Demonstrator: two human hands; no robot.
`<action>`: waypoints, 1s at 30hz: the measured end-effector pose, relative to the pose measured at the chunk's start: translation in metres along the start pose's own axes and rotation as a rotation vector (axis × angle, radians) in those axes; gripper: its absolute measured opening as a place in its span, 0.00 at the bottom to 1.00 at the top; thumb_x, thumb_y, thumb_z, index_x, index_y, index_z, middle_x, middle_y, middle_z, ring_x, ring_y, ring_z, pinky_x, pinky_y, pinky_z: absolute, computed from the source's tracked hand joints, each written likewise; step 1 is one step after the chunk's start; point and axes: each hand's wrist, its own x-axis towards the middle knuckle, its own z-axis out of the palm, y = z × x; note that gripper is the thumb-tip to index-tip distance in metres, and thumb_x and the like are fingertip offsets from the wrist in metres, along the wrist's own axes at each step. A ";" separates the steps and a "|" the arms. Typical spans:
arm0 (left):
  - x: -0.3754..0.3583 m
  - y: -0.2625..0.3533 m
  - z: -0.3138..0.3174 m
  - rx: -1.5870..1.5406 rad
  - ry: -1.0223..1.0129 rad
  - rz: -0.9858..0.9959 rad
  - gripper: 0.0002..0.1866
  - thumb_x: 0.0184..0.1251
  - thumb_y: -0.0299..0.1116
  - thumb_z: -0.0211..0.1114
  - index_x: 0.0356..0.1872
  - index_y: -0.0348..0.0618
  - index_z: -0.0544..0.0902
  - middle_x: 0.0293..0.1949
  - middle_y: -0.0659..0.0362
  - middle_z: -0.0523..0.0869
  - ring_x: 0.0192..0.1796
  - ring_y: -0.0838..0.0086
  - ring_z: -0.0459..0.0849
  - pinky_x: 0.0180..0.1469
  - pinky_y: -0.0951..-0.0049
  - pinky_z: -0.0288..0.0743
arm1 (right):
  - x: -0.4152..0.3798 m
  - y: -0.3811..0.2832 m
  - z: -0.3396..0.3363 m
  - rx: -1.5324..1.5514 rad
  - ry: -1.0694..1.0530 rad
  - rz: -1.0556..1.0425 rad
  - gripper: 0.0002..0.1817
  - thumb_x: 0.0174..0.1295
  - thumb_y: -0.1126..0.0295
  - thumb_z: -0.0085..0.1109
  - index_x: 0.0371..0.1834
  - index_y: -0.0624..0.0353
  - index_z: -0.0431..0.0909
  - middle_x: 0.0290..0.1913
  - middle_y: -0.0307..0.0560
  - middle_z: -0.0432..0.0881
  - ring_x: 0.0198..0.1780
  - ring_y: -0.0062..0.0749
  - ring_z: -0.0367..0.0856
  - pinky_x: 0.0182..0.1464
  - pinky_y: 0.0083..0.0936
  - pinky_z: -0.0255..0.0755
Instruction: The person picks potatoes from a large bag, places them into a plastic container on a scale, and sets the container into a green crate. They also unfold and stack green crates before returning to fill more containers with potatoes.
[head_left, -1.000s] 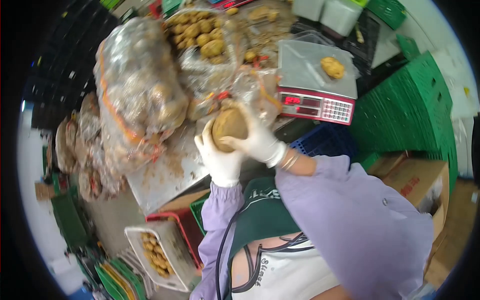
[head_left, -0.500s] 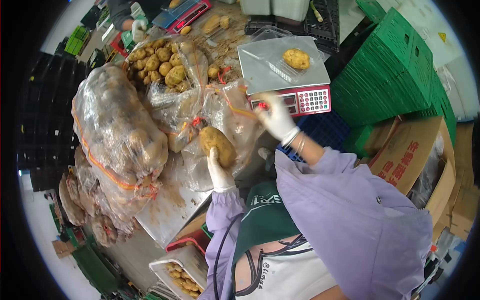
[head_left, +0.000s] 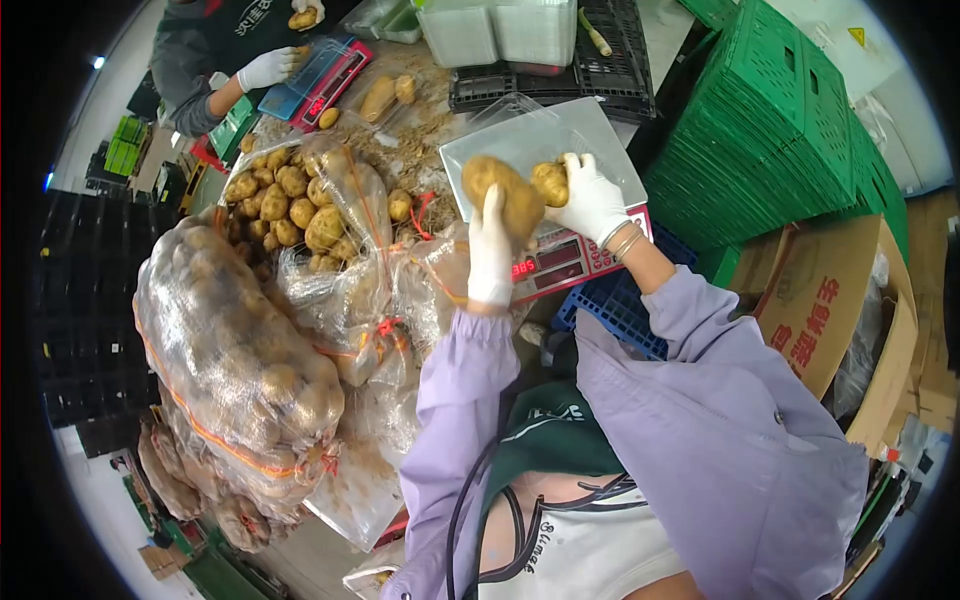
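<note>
My left hand [head_left: 490, 250], in a white glove, holds a large potato [head_left: 505, 196] over the front left of the scale's metal plate [head_left: 595, 125]. Gripped in my gloved right hand [head_left: 590, 198] is a smaller potato [head_left: 550, 184], close beside the large one above the plate. A clear plastic tray [head_left: 505, 112] shows partly behind the potatoes. The scale's red front panel [head_left: 562, 262] has lit digits, and my hands cover part of it.
Left are a big bag of potatoes [head_left: 230, 340] and an open bag with loose potatoes [head_left: 300, 212]. A co-worker's gloved hand [head_left: 268, 70] is by another scale [head_left: 325, 85]. Green crates [head_left: 770, 130] and a cardboard box [head_left: 820, 310] stand right.
My left hand has carried the large potato up and right over the scale. My right hand has moved onto the plate and taken hold of the smaller potato. More of the co-worker shows.
</note>
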 end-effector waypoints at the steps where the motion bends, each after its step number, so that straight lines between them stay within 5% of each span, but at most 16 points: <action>1: 0.011 0.002 0.010 0.095 0.062 0.054 0.29 0.65 0.49 0.58 0.55 0.34 0.70 0.38 0.50 0.82 0.31 0.71 0.83 0.25 0.77 0.75 | 0.000 -0.001 0.001 0.021 0.006 0.009 0.42 0.36 0.51 0.72 0.54 0.59 0.66 0.49 0.56 0.71 0.46 0.51 0.79 0.45 0.38 0.76; 4: 0.042 -0.015 0.024 0.396 0.172 0.211 0.34 0.60 0.52 0.64 0.52 0.27 0.72 0.42 0.45 0.82 0.43 0.66 0.83 0.44 0.71 0.77 | 0.008 0.005 -0.004 0.006 0.070 -0.008 0.40 0.35 0.52 0.72 0.51 0.60 0.67 0.45 0.54 0.73 0.46 0.49 0.78 0.45 0.39 0.75; 8: 0.045 -0.009 0.034 0.999 0.357 0.210 0.38 0.56 0.60 0.62 0.48 0.27 0.75 0.38 0.39 0.83 0.43 0.54 0.84 0.46 0.65 0.76 | 0.006 0.019 -0.019 -0.180 0.280 -0.118 0.37 0.32 0.56 0.72 0.49 0.58 0.69 0.42 0.49 0.74 0.48 0.44 0.73 0.50 0.37 0.67; 12: 0.033 0.011 0.035 1.393 0.274 0.173 0.37 0.55 0.62 0.59 0.46 0.31 0.77 0.38 0.37 0.83 0.44 0.48 0.82 0.48 0.61 0.75 | 0.011 0.034 -0.008 -0.234 0.192 -0.160 0.45 0.34 0.56 0.71 0.61 0.55 0.64 0.54 0.49 0.68 0.55 0.45 0.66 0.54 0.41 0.62; 13: 0.026 0.010 0.026 1.348 0.387 0.343 0.30 0.56 0.57 0.60 0.44 0.36 0.79 0.33 0.42 0.84 0.42 0.49 0.83 0.46 0.63 0.76 | 0.011 0.032 -0.011 -0.228 0.110 -0.101 0.47 0.36 0.57 0.71 0.65 0.52 0.61 0.59 0.49 0.64 0.57 0.46 0.64 0.57 0.42 0.60; 14: 0.014 0.025 0.017 1.241 0.363 0.242 0.28 0.58 0.48 0.60 0.50 0.33 0.74 0.44 0.39 0.82 0.48 0.50 0.81 0.52 0.59 0.74 | 0.012 0.040 -0.008 -0.150 0.120 -0.146 0.46 0.37 0.57 0.71 0.64 0.53 0.61 0.61 0.50 0.63 0.59 0.47 0.63 0.59 0.43 0.59; 16: 0.019 -0.008 -0.040 1.057 0.414 0.698 0.33 0.58 0.40 0.62 0.62 0.33 0.65 0.56 0.36 0.72 0.57 0.49 0.75 0.59 0.61 0.68 | 0.007 0.045 -0.007 0.072 0.277 -0.243 0.39 0.42 0.61 0.69 0.62 0.55 0.66 0.60 0.51 0.65 0.60 0.48 0.64 0.61 0.42 0.58; 18: 0.009 -0.045 -0.096 1.085 0.173 0.708 0.40 0.58 0.32 0.61 0.69 0.34 0.51 0.64 0.38 0.62 0.64 0.48 0.66 0.65 0.60 0.60 | -0.001 0.041 -0.012 0.199 0.362 -0.267 0.32 0.46 0.66 0.66 0.58 0.58 0.69 0.58 0.52 0.68 0.59 0.48 0.66 0.61 0.40 0.60; 19: -0.001 -0.065 -0.124 1.166 0.101 0.628 0.41 0.60 0.36 0.59 0.72 0.40 0.47 0.66 0.42 0.61 0.66 0.47 0.62 0.67 0.59 0.57 | -0.006 0.039 -0.013 0.260 0.401 -0.281 0.28 0.48 0.68 0.64 0.56 0.59 0.71 0.57 0.53 0.69 0.59 0.48 0.67 0.62 0.39 0.60; 20: -0.020 -0.081 -0.154 1.514 0.050 0.352 0.39 0.64 0.44 0.55 0.73 0.51 0.48 0.68 0.46 0.61 0.67 0.48 0.61 0.67 0.60 0.56 | -0.011 0.036 -0.012 0.344 0.390 -0.279 0.25 0.49 0.71 0.63 0.54 0.60 0.72 0.55 0.54 0.70 0.58 0.48 0.68 0.62 0.37 0.61; 21: -0.033 -0.110 -0.195 2.125 0.088 0.327 0.37 0.65 0.51 0.52 0.73 0.62 0.48 0.70 0.48 0.57 0.65 0.47 0.65 0.65 0.58 0.61 | -0.016 0.034 -0.011 0.425 0.381 -0.277 0.23 0.51 0.73 0.61 0.53 0.61 0.73 0.54 0.54 0.71 0.58 0.48 0.68 0.61 0.35 0.62; 22: -0.039 -0.124 -0.230 1.678 0.125 0.281 0.36 0.66 0.49 0.51 0.73 0.64 0.49 0.66 0.44 0.65 0.59 0.47 0.73 0.58 0.55 0.67 | -0.021 0.032 -0.011 0.506 0.370 -0.273 0.21 0.52 0.75 0.60 0.51 0.62 0.74 0.53 0.55 0.72 0.58 0.48 0.69 0.61 0.34 0.63; 23: -0.049 -0.105 -0.232 1.837 0.116 -0.080 0.35 0.65 0.47 0.51 0.72 0.63 0.50 0.57 0.41 0.74 0.52 0.46 0.77 0.52 0.53 0.71 | -0.025 0.029 -0.011 0.515 0.390 -0.291 0.19 0.52 0.78 0.59 0.49 0.64 0.74 0.52 0.55 0.73 0.57 0.48 0.71 0.60 0.32 0.65; 26: -0.049 -0.107 -0.240 1.741 0.179 -0.241 0.36 0.65 0.45 0.52 0.72 0.61 0.49 0.48 0.39 0.79 0.49 0.46 0.79 0.50 0.55 0.71 | -0.035 0.032 -0.012 0.496 0.434 -0.269 0.18 0.53 0.80 0.58 0.50 0.64 0.74 0.53 0.52 0.74 0.55 0.43 0.74 0.58 0.30 0.67; 30: -0.044 -0.120 -0.249 1.585 0.209 -0.060 0.35 0.62 0.44 0.57 0.70 0.54 0.56 0.49 0.37 0.78 0.49 0.47 0.78 0.53 0.56 0.71 | -0.039 0.039 -0.027 0.576 0.509 -0.227 0.16 0.54 0.79 0.56 0.48 0.62 0.77 0.51 0.50 0.75 0.52 0.39 0.75 0.55 0.28 0.69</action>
